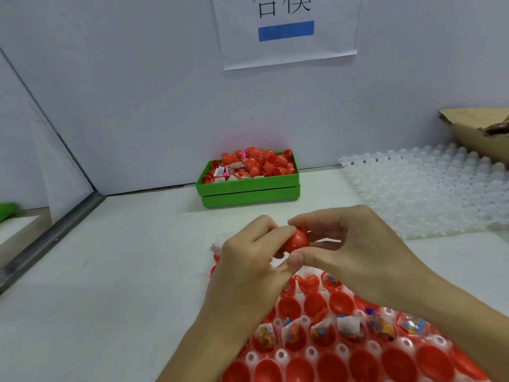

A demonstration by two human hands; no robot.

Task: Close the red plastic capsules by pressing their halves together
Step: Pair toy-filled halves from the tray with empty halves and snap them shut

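Observation:
Both hands meet over the white table around one red capsule (298,240). My left hand (248,260) grips its left side with curled fingers. From the right, my right hand (352,244) pinches it between thumb and forefinger. Most of the capsule is hidden by the fingers, so I cannot tell whether its halves are joined. Below the hands lies a white holder tray (311,351) with rows of open red capsule halves (341,301). Several of them hold small toy packets (348,326).
A green bin (248,186) full of red capsules and packets stands against the back wall. A stack of white empty holder trays (429,194) lies at the right, with a cardboard box (482,133) behind it. A metal rail (49,238) edges the table on the left.

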